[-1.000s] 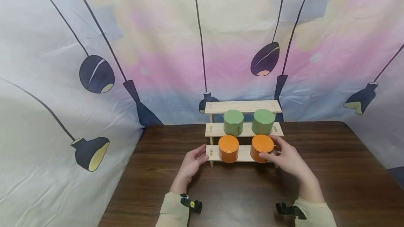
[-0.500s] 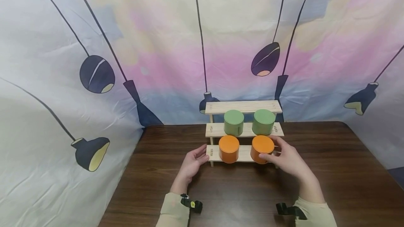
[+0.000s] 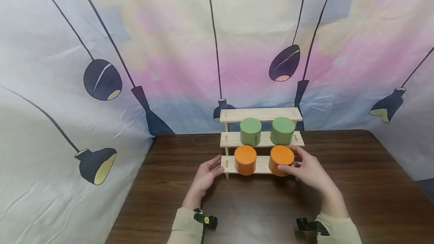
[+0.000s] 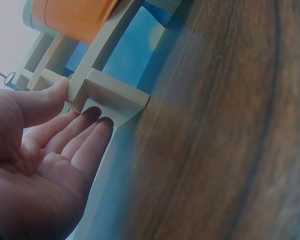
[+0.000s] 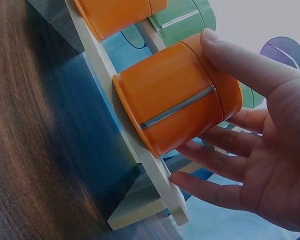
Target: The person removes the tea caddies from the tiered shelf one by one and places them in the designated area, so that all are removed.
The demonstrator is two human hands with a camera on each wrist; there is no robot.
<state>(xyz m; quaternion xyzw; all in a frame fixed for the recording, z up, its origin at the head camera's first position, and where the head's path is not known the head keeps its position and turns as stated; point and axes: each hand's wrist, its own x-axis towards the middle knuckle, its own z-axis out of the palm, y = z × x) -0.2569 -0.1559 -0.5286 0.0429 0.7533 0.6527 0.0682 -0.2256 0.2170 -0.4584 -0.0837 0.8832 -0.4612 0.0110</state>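
Observation:
A three-tier wooden rack [image 3: 261, 115] stands on the table. Its bottom board carries a left orange tin [image 3: 245, 160] and a right orange tin [image 3: 282, 156]; two green tins [image 3: 250, 131] sit on the middle board. My right hand [image 3: 311, 169] holds the right orange tin, thumb on the lid's side and fingers round the far side. In the right wrist view this tin [image 5: 170, 95] rests with its base on the board. My left hand [image 3: 204, 177] pinches the bottom board's left end [image 4: 79, 92], thumb on one side and fingertips on the other.
The dark wood table [image 3: 251, 206] reaches out on both sides of the rack. Close behind the rack hangs a cloth backdrop [image 3: 176, 48] printed with lamps. The rack's top board bears no tin.

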